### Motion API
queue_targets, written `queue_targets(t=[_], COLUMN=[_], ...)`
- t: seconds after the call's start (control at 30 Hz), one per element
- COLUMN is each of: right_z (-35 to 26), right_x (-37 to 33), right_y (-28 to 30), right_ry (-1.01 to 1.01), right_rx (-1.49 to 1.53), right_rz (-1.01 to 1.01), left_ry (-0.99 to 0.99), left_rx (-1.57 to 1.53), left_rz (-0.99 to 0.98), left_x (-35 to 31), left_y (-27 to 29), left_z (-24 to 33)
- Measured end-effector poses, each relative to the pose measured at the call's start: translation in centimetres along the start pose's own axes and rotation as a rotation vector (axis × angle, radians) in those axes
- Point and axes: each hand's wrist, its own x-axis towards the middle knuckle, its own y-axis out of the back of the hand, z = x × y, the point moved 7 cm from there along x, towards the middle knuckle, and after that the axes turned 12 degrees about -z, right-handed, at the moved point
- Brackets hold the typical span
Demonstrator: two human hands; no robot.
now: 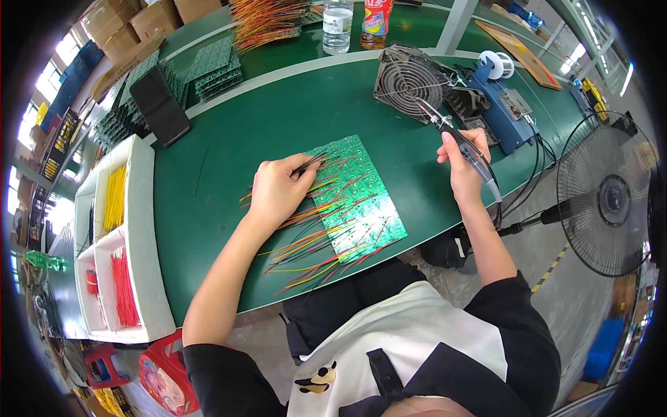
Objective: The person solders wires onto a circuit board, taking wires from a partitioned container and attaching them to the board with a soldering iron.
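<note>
One green circuit-board panel lies flat on the dark green tabletop, in front of the person and near the table's front edge, set a little aslant. It is a thin rectangle with a glossy face covered in rows of small repeated circuit patterns, and white glare washes over its nearer part. Thin, flexible red, yellow and black wires fan out across it and beyond its left edge, too many and too tangled to count. The left hand pinches a small bunch of dark wires over the panel's far left corner; their number is unclear. The right hand is closed around one slim soldering iron, dark-handled with a metal front end, held up right of the panel; its tip overlaps a round wire grille in the view, and I cannot tell whether they touch. Beyond that hand stand one blue metal box and one white plastic spool. To the left, a white foam tray holds straight yellow strands and red strands in separate compartments. Two plastic bottles stand at the back.
</note>
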Motion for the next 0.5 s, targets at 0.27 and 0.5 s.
queue_targets(t=[0.27, 0.5], right_z=[-0.9, -1.1], right_x=[-0.7, -0.8], right_y=[0.1, 0.2], right_ry=[0.022, 0.066], right_rx=[0.021, -0.023], right_rz=[0.074, 0.058], left_ry=[-0.001, 0.001], left_rx=[0.019, -0.049], left_rz=[0.013, 0.037], left_x=[-0.6, -1.5], left_y=[0.6, 1.5], left_z=[-0.1, 1.1])
